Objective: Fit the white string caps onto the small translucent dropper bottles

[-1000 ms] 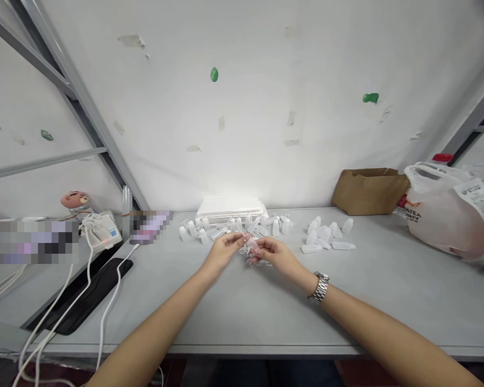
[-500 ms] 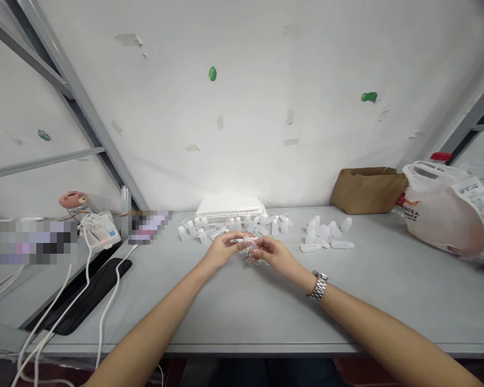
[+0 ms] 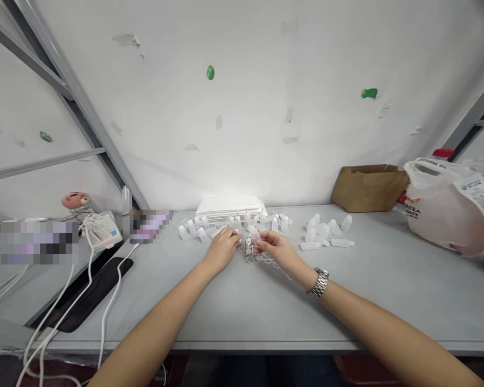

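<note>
Between thumb and fingers, my right hand [image 3: 272,244] holds a small translucent bottle [image 3: 254,233], tilted above the table. My left hand [image 3: 225,246] is just to the left, palm down with its fingers curled near the table; whatever is under them is hidden. Below and beside my right hand lies a small pile of white ring-ended pieces [image 3: 262,259]. Several capped bottles [image 3: 202,235] stand and lie behind my hands, in front of a stack of white boards [image 3: 229,207]. More uncapped bottles [image 3: 322,231] are grouped to the right.
A brown paper bag [image 3: 369,188] and a filled plastic bag [image 3: 447,215] are at the back right. On the left are a black pouch [image 3: 91,295], a white power strip [image 3: 101,231] with cables, a phone [image 3: 150,226] and a pink figurine [image 3: 75,200].
My hands have moved apart. The left shifted left, off the piece both were holding, while the right keeps a bottle. More of the ring-ended pile now shows.
</note>
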Demonstrator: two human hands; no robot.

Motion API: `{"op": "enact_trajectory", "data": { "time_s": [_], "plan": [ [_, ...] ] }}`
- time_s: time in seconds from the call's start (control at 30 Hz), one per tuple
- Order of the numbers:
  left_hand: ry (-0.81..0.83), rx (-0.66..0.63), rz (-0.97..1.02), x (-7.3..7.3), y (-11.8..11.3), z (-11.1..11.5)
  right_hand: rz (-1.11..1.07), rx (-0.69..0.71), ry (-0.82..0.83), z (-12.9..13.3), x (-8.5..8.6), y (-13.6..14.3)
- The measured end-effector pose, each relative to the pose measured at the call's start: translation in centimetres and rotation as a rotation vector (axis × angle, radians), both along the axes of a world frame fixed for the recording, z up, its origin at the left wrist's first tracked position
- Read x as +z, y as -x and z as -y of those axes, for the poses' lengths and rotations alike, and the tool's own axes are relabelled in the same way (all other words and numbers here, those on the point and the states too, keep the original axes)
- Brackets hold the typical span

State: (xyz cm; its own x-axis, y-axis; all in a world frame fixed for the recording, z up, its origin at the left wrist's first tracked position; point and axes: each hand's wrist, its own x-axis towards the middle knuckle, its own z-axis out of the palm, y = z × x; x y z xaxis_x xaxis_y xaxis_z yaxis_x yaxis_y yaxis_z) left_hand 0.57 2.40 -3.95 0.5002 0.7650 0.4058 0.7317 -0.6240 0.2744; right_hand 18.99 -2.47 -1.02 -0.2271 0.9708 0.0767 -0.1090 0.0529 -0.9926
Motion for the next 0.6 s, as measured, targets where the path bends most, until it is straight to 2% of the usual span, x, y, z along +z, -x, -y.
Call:
{"op": "enact_trajectory", "data": {
  "time_s": [0.13, 0.23, 0.33, 0.43, 0.5, 0.6],
  "plan": [
    [0.000, 0.038, 0.039, 0.0, 0.0, -0.1, 0.016, 0.002, 0.000, 0.0, -0.1, 0.1],
    [0.076, 0.059, 0.221, 0.6, 0.0, 0.1, 0.027, 0.016, -0.013, 0.1, 0.0, -0.1],
    [0.317, 0.064, 0.584, 1.6, 0.1, 0.4, 0.017, 0.054, -0.042, 0.2, 0.1, -0.3],
    [0.612, -0.006, 0.920, 2.7, 0.0, 0.9, -0.038, 0.101, -0.042, 0.2, -0.1, -0.4],
    [0.715, -0.040, 1.031, 3.3, -0.1, 1.4, -0.065, 0.128, -0.034, 0.2, -0.2, -0.4],
    [0.800, -0.057, 1.090, 4.0, -0.5, 2.2, -0.038, 0.135, -0.031, 0.2, -0.2, -0.4]
  ]
}}
